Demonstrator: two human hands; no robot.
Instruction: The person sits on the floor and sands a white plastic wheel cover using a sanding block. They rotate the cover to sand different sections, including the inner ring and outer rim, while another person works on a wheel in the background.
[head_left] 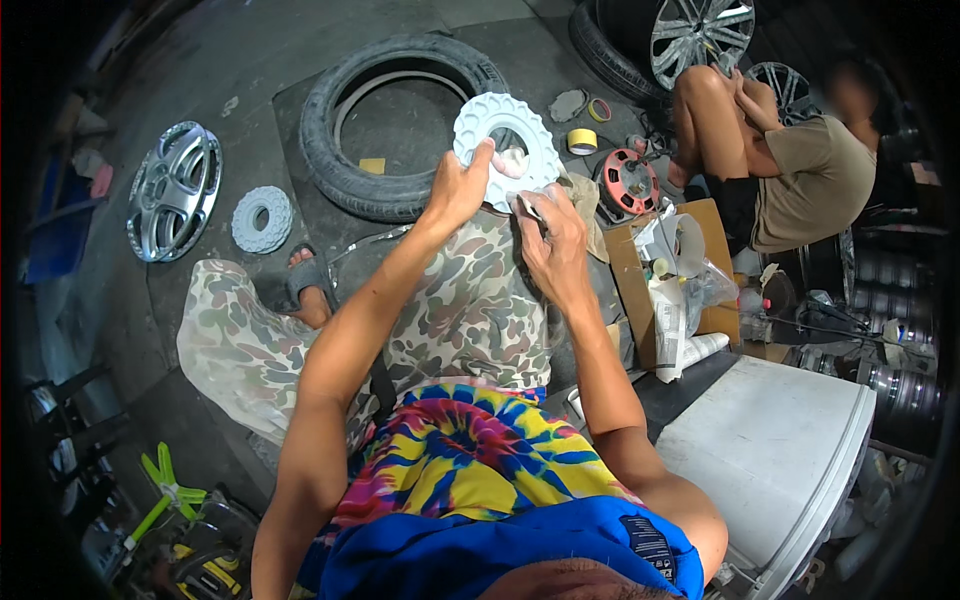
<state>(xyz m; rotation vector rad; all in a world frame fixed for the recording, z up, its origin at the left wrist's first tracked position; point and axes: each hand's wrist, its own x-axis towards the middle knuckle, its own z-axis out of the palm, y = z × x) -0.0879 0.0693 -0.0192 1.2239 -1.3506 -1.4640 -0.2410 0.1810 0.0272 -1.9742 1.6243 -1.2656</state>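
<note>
My left hand [460, 188] grips a pale grey, flat ring with a scalloped edge [541, 150]. The thumb lies on its face and fingertips show through the centre hole. At the ring's lower right rim is my right hand [556, 240], its fingers bent and pressed together; whatever they pinch is too small to make out. The ring is tilted up above my knees. A similar scalloped ring [262, 220] lies on the floor to the left, beside a silver multi-spoke wheel cover [176, 192]. Just beyond my hands a black tire [325, 150] lies flat.
A cardboard box [631, 290] with papers and plastic stands at right, near a red reel [628, 182] and yellow tape roll [582, 141]. A co-worker [815, 180] sits beyond, holding a spoked wheel [702, 40]. A white cabinet [765, 440] stands at my right elbow.
</note>
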